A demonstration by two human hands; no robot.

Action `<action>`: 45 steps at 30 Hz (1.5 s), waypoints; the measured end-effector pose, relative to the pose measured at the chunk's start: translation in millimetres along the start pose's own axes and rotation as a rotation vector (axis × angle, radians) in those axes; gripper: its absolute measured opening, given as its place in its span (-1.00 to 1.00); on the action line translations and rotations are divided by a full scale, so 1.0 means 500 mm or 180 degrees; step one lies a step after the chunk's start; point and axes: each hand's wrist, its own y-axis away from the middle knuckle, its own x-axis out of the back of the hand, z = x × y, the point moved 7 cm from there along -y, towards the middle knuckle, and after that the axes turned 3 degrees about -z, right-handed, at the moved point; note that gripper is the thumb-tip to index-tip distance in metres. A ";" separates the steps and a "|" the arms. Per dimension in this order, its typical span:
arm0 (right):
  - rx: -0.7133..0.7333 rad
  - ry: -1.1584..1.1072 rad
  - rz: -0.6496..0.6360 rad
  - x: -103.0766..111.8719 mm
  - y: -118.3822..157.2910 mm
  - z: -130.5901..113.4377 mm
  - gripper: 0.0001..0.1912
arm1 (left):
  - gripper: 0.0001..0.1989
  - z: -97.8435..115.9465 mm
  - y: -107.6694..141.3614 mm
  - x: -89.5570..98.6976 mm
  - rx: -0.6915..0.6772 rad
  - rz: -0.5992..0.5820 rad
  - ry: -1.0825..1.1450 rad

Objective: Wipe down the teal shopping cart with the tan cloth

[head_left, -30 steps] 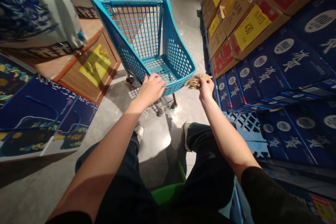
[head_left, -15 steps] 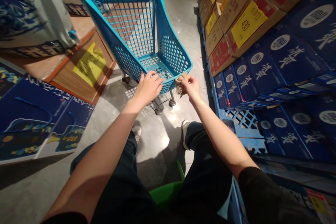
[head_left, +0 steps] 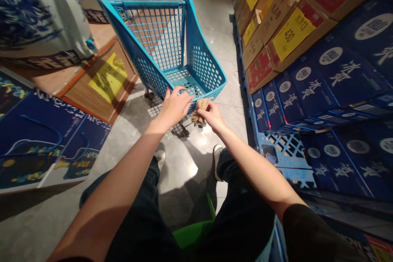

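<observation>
Pinching a crumpled tan scrap (head_left: 199, 111), the right hand (head_left: 213, 117) has thumb and fingers together on its soft, creased folds; whether it is paper or cloth is too hard to tell. The scrap sits at the near rim of a blue plastic cart (head_left: 205, 69), close beside the left hand (head_left: 175, 107), whose grip curls over that rim. The cart's tilted basket has a square-mesh back, perforated sides, and metal legs (head_left: 185, 131) on a glossy gray tile floor (head_left: 211, 28).

To the left, blue-and-white porcelain jars (head_left: 30, 20) stand on a wooden stand (head_left: 102, 84) bearing a yellow sign. To the right, navy boxes (head_left: 331, 73) with white lettering sit on a blue pallet (head_left: 285, 147), below cardboard cartons (head_left: 276, 14) with yellow tags, one reading 430. The floor runs ahead between the two sides, past the cart's rim. A green plastic piece (head_left: 193, 235) shows between the person's knees.
</observation>
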 end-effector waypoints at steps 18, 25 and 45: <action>0.0125 0.0030 -0.0341 -0.025 0.009 -0.026 -0.71 | -0.62 0.010 -0.007 0.004 0.0132 0.0050 0.0194; -0.0066 -0.0075 0.1308 0.157 -0.035 -0.066 -0.77 | -0.63 0.016 -0.001 0.005 0.0051 0.0012 0.0142; 0.0534 0.0198 0.1441 0.174 -0.040 -0.089 -0.77 | -0.48 -0.028 0.012 0.028 -0.0216 0.0361 0.0293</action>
